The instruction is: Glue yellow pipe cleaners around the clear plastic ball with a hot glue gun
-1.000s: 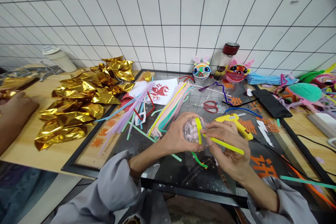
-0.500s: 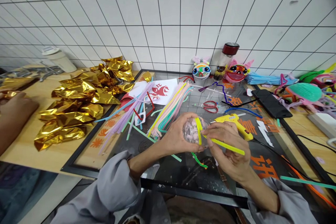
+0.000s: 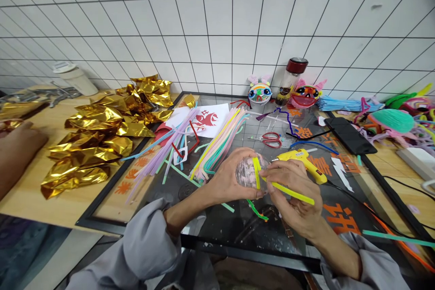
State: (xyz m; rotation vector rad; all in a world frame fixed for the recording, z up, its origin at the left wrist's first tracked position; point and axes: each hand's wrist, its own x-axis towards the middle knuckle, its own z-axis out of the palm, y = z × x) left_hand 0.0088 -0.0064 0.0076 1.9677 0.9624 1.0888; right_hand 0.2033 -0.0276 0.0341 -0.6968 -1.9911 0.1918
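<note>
My left hand (image 3: 226, 174) is wrapped round a clear ball with pinkish, mottled filling (image 3: 245, 173). A yellow pipe cleaner (image 3: 292, 192) runs across the ball's face, and its loose end sticks out to the right. Pinched in the fingers of my right hand (image 3: 295, 190) is this pipe cleaner, close against the ball's right side. Just behind my right hand lies a yellow glue gun (image 3: 302, 159). Below the ball, a short green twisted piece (image 3: 257, 210) rests on the dark mat.
Bundled pastel pipe cleaners (image 3: 217, 145), red-handled scissors (image 3: 272, 139) and a black phone (image 3: 351, 135) lie around. Crumpled gold foil (image 3: 98, 131) covers the left side, near another person's hand (image 3: 22, 149). A glass bottle (image 3: 288, 81) stands between decorated faces by the wall.
Both hands keep nearly the same hold on the ball and the yellow pipe cleaner. The view has shifted slightly, and the other person's hand at left has moved a little.
</note>
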